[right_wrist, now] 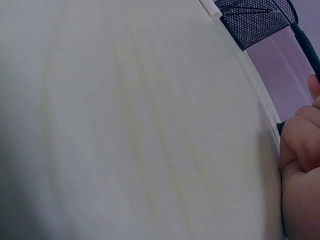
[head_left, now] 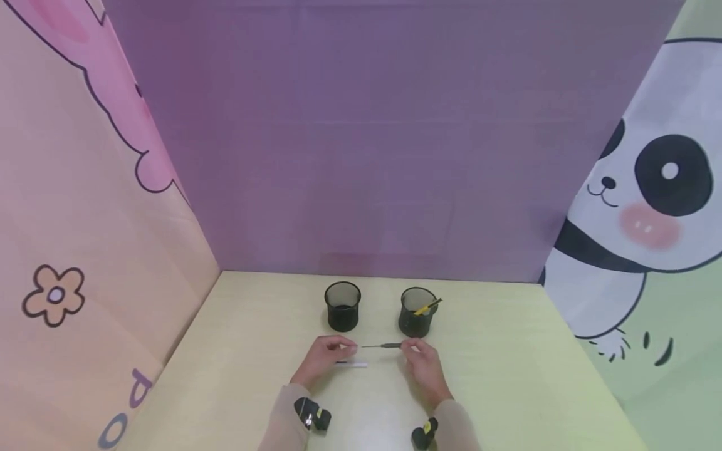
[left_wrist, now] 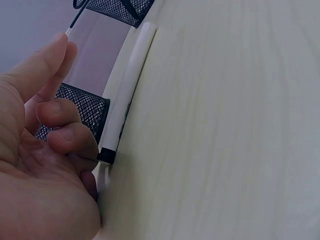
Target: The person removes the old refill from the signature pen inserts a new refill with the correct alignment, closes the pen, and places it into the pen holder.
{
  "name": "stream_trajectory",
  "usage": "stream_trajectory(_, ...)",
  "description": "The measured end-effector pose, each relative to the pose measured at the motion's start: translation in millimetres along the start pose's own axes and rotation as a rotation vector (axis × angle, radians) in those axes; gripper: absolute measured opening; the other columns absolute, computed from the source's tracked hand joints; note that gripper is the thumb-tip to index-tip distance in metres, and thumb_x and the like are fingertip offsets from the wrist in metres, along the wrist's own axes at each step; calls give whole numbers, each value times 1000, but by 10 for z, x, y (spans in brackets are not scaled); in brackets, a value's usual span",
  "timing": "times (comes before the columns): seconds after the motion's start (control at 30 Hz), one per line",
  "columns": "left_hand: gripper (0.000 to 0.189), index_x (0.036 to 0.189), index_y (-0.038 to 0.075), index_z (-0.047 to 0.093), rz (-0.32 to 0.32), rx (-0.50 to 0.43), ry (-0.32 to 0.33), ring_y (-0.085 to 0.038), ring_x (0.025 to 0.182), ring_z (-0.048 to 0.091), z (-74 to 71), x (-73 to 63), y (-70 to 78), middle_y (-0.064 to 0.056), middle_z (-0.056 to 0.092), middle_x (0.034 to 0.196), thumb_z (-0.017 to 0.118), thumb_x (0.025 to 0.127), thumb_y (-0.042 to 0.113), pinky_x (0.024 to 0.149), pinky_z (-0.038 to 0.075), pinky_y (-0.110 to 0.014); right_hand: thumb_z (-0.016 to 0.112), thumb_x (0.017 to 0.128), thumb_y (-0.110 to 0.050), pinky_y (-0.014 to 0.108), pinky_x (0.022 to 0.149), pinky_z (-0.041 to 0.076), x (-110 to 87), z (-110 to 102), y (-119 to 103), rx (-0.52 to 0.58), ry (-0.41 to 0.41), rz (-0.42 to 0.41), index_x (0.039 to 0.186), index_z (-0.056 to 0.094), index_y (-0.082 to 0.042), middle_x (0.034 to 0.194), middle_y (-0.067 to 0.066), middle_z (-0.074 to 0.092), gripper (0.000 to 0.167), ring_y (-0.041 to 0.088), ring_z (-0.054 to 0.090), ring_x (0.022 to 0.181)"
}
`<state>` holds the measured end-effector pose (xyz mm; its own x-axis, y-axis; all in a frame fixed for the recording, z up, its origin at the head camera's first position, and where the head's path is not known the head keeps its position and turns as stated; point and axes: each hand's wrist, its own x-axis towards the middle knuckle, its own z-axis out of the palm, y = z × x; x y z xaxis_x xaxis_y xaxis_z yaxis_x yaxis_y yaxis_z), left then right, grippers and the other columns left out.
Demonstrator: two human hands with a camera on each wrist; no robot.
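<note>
A slim screwdriver (head_left: 390,345) with a dark handle and thin shaft lies level between both hands, above the table. My right hand (head_left: 424,368) pinches its handle end. At the other end, thumb and forefinger of my left hand (head_left: 324,359) pinch the tip, which looks whitish in the left wrist view; its other fingers curl loosely. A white marker pen (left_wrist: 131,85) with a black band near one end lies on the table under the left hand. The right wrist view catches the black screwdriver handle (right_wrist: 306,47) and part of the right hand (right_wrist: 303,160).
Two black mesh pen cups stand beyond the hands. The left cup (head_left: 342,316) is beyond the left hand; the right cup (head_left: 414,326) holds a yellow-and-black stick (head_left: 427,307) leaning out over its rim. A purple backdrop (head_left: 378,156) rises at the pale table's (head_left: 502,351) far edge.
</note>
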<state>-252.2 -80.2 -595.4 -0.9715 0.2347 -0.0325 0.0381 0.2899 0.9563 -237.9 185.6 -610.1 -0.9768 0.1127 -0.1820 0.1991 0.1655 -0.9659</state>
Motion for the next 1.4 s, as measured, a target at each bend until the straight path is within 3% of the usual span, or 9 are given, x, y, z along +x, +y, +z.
stream_trajectory(0.23,24,107,10,78,-26,-5,-5,-13,84,57,-10,8,30,-7,75,102,76,92,29,78,44,-28,59,103,-22,24,49,33,5,-21,-12,18,-10,-12,111,67,-4,60,-7,43,21,12,38,51)
stream_trajectory(0.47,26,108,12,78,-91,-55,-11,-13,89,61,-45,-11,10,-4,75,106,76,91,33,82,45,-30,59,103,-22,24,48,32,-21,-24,3,47,-30,-19,113,67,-2,58,-7,41,24,12,37,49)
stream_trajectory(1.13,29,110,14,76,-142,-134,-14,-15,99,64,-131,-22,-21,-2,75,112,75,91,36,87,49,-31,59,104,-28,24,49,33,-6,-69,17,144,-10,22,116,66,-2,60,-9,40,30,11,36,52)
stream_trajectory(1.4,37,111,10,75,-167,-193,-13,-17,102,62,-138,-17,-43,0,74,111,78,88,39,89,46,-31,58,104,-26,23,46,30,-32,-75,11,230,-27,14,114,62,2,60,-10,39,30,7,33,50)
